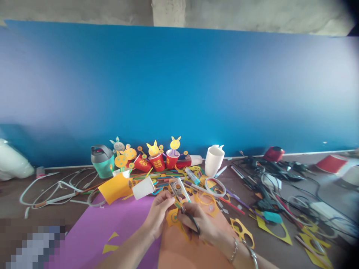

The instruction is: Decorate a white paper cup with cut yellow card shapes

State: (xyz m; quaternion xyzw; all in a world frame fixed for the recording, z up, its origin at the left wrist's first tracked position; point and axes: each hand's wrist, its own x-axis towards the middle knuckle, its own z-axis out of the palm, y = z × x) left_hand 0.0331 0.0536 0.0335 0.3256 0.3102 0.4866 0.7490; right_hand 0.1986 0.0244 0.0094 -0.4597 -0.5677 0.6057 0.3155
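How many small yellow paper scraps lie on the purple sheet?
2: a yellow paper triangle, and, nearer the camera, a wider yellow paper piece, both left of the person's left forearm, which may hide more.

Yellow paper [169, 219], green ring [174, 216]; black scissor handle [197, 225]; purple sheet [92, 233]; orange sheet [179, 257].

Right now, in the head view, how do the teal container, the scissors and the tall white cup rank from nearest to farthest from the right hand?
1. Scissors: nearest, held in the right hand.
2. Tall white cup: beyond the hand, slightly to its right.
3. Teal container: farthest, well to the left at the back.
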